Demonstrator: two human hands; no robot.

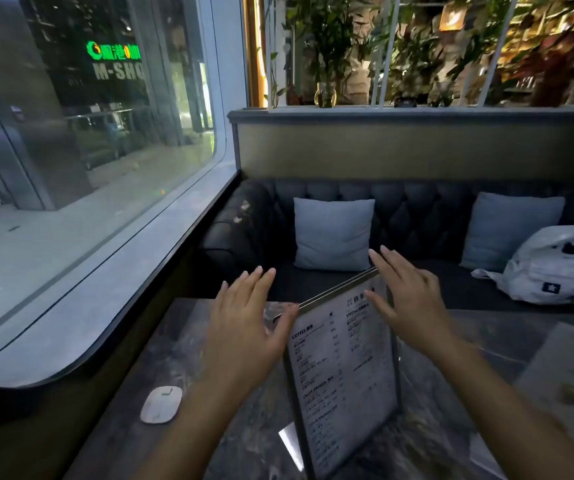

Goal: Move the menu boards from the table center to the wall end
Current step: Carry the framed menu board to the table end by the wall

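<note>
Menu board (344,372) | upright, dark-framed, printed white sheet | between spread hands

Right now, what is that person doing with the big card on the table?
A person is reaching for a standing menu board on a dark marble table in a cafe booth. The left hand is open at the board's left top corner, thumb by the frame, and the right hand is open at its right top corner. Neither has closed a grip on it. A small white oval device lies near the window side.
</note>
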